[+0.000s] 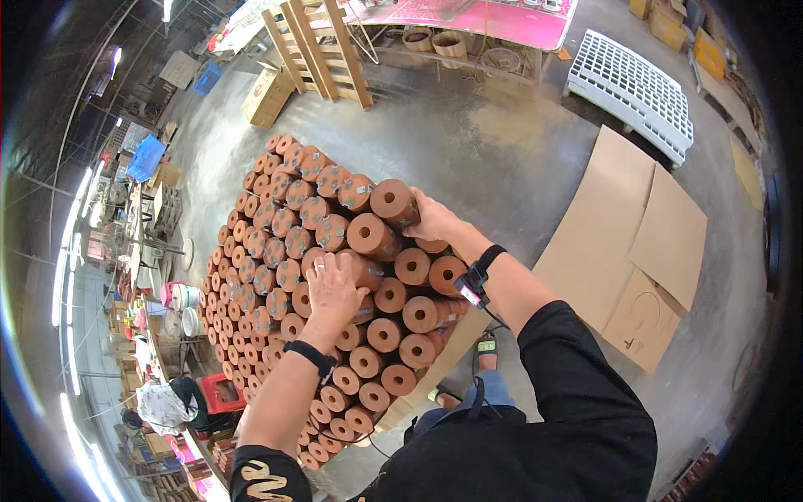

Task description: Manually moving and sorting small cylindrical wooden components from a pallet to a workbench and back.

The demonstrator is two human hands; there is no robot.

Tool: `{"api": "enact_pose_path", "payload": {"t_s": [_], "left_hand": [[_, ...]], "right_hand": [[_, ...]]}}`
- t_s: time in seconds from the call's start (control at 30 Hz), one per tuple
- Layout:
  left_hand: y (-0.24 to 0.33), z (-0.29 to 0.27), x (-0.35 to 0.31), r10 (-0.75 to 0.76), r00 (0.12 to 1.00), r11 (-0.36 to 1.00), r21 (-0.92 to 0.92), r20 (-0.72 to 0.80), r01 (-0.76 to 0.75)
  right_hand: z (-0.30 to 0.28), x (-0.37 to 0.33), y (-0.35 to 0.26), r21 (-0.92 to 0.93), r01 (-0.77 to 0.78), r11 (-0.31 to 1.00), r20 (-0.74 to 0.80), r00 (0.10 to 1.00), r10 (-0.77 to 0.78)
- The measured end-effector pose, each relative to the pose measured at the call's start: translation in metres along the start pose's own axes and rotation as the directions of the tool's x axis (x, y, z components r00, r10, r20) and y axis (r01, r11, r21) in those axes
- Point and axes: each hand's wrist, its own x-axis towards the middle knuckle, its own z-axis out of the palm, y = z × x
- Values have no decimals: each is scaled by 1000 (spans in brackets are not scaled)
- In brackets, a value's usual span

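A large stack of reddish-brown cylinders [384, 335], each with a round hole in its end, rises in front of me. My right hand [432, 219] grips the right side of a cylinder [391, 199] at the stack's upper right. Across another cylinder [365, 272], lower and to the left, lies my left hand [334, 289], its fingers curled over the top and thumb on the near side. Between the hands a further cylinder [368, 235] shows its holed end. Several cylinders farther left have grey patches on their ends. My right fingertips are partly hidden.
Flattened cardboard [598, 238] lies on the floor to the right, with a white grid pallet [631, 88] beyond. A wooden pallet [314, 46] stands upright at the back beside a carton [269, 94]. A red chair [219, 393] stands at the left. Cables run from my wrist straps.
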Motion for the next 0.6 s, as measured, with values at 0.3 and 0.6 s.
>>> {"api": "enact_pose_path", "payload": {"t_s": [0.3,0.6], "left_hand": [[0,33,-14,-22,963,996,-86,-269,-1],[4,26,-15,-152,961,985,-116,-230,128]], "right_hand": [[3,-1,-10,-93,-89,992,-17,996,88],[5,-7,-10,-64,-66,996,-59,996,62]]}}
